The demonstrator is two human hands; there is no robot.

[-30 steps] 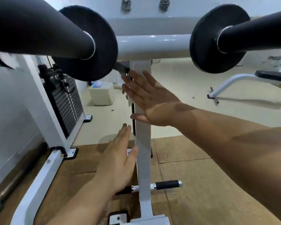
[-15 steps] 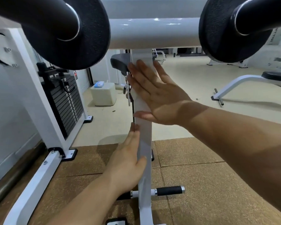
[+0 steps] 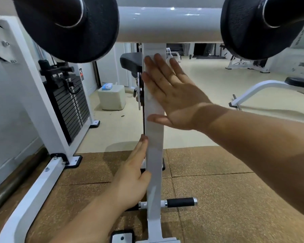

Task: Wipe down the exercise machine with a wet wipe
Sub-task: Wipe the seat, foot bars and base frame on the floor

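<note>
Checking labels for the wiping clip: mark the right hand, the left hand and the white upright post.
right hand [image 3: 174,95]: head view, back of the hand.
left hand [image 3: 132,178]: head view, back of the hand.
white upright post [image 3: 154,130]: head view, bare front face between the two hands.

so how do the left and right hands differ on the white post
The right hand sits high on the post, just under the crossbar; the left hand sits lower. The right hand lies flat across the front face, fingers spread; the left hand runs along the left edge, fingers together. Both are open and touching the post.
</note>
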